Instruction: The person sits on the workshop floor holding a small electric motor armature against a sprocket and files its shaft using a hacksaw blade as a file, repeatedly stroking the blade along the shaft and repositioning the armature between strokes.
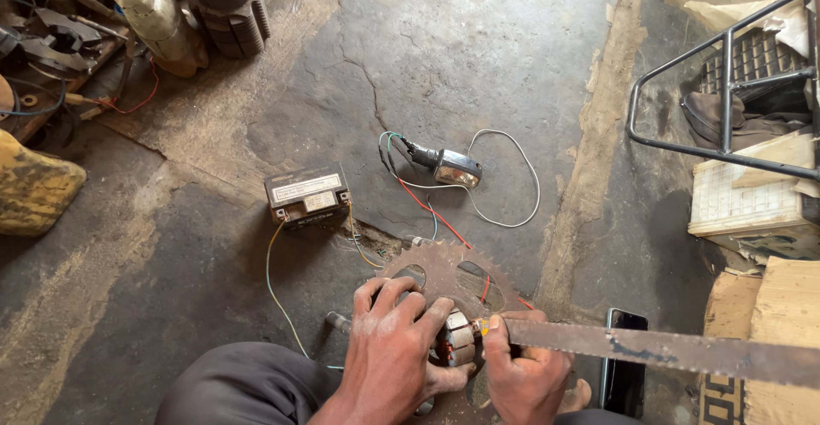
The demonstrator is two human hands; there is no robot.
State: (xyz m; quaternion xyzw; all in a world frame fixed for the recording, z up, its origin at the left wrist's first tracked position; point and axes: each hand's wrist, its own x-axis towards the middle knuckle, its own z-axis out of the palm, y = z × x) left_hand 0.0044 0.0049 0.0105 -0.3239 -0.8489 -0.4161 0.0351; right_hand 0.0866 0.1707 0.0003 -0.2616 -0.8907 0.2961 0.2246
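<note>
We look down on a stained, cracked concrete floor (478,41). Our left hand (395,348) lies fingers curled over a round wound coil part (454,340) — a stator by the look of it — pressing it down on a rusty toothed sprocket (444,273) that lies flat at the bottom centre of the view. Our right hand (521,374) is closed tight around the near end of a long flat hacksaw blade (658,348), which runs off to the right edge; the blade's tip sits at the coil part, just beside the left fingers. Above the sprocket, a small dark box-shaped battery (307,194) stands on the floor with two pale rectangular labels on its top face, one long, one shorter; we do not read them. Thin yellow and green wires (272,280) trail from it towards our knee. Right of the battery lies a small indicator lamp (457,169) with a looped white lead (512,211) and a red wire running down to the sprocket. A dark phone (626,374) lies beside the right hand. At the far right, stacked cardboard (769,305) and a pale crate sit under a black tube frame (726,92).
</note>
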